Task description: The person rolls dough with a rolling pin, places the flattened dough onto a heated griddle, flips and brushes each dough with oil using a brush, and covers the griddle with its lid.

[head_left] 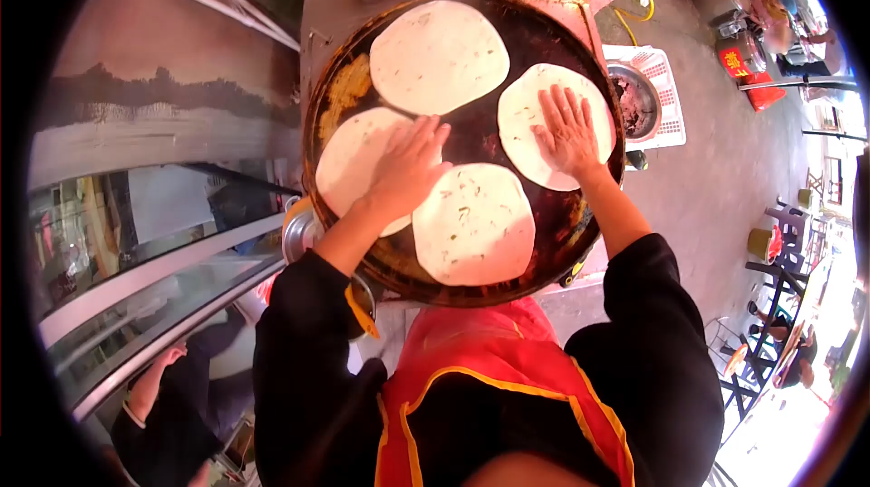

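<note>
Several round, pale flatbreads flecked with green lie on a large dark round griddle (471,138). My left hand (408,161) rests over the right part of the left flatbread (349,156), its fingers stretched toward the middle of the griddle. Flat on the right flatbread (521,115) lies my right hand (571,129), fingers extended. The far flatbread (439,57) and the near flatbread (473,224) have no hand on them. Neither hand grips anything.
Right of the griddle, a white plastic basket (671,97) holds a round metal pan (634,102). A metal bowl (299,231) sits by its left edge. A glass partition (163,279) runs along the left. Other people and stools are at far right.
</note>
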### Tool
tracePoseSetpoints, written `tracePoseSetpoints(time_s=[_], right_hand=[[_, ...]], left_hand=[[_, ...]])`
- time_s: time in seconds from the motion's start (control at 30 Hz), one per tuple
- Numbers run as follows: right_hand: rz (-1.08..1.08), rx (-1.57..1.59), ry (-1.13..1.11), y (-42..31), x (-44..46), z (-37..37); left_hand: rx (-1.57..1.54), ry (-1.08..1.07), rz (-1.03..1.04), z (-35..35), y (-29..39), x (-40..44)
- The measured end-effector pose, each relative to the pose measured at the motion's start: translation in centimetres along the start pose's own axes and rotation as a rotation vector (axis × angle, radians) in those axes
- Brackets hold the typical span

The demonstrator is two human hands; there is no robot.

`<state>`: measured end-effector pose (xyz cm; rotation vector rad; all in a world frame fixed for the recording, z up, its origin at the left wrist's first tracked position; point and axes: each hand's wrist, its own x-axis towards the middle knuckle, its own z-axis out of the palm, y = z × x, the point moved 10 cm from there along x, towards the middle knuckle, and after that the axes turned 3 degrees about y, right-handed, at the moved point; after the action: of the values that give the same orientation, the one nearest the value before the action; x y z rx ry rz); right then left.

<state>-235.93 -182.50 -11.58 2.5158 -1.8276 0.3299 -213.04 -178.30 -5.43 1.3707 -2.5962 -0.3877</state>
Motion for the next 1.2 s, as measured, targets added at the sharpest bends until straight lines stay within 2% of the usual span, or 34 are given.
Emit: tracePoseSetpoints(time_s=[0.1,0.17,0.23,0.3,0.37,0.43,0.6,0.77,0.93,1.03,1.1,1.2], right_hand=[[-0.029,-0.023,-0.022,-0.2,-0.3,0.2],[0.049,0.002,0.006,-0.9,-0.6,0.6],[0.002,0.207,0.021,-6.9,-1.7,-1.2],[-0.187,0.457,0.103,-13.9,-4.8,-1.7],[-0.362,0.407,-0.116,-20.2,-7.1,-2.5],[-0.363,0.353,-0.17,-20.5,-7.9,-1.8],[-0.157,0.272,-0.215,-18.9,-10.1,-1.2],[-0.076,0.228,-0.179,-18.5,-10.7,-0.9],[-0.019,0.2,-0.192,-18.7,-11.5,-0.4],[-0.034,0.215,-0.176,-18.8,-11.7,-0.8],[-0.036,0.194,-0.154,-18.6,-11.2,-1.7],[-0.007,0.172,-0.127,-17.5,-10.9,-1.1]], left_hand=[[0.032,0.009,-0.095,-2.3,-2.6,-4.5],[0.074,-0.037,-0.239,-3.3,-5.2,-7.4],[0.085,-0.129,-0.347,-2.3,-8.3,-10.4],[0.159,-0.287,-0.416,-1.3,-8.5,-12.0],[0.162,-0.363,-0.41,-0.6,-8.0,-12.5],[0.093,-0.368,-0.33,0.1,-6.8,-12.4],[-0.012,-0.277,-0.332,-1.7,-5.8,-12.9],[-0.024,-0.222,-0.38,-4.2,-6.3,-15.0],[-0.075,-0.079,-0.51,-8.7,-6.9,-18.2],[-0.024,0.133,-0.521,-11.0,-7.8,-23.1],[-0.019,0.225,-0.616,-11.4,-9.0,-27.8],[-0.117,0.311,-0.882,-10.8,-9.6,-35.5]])
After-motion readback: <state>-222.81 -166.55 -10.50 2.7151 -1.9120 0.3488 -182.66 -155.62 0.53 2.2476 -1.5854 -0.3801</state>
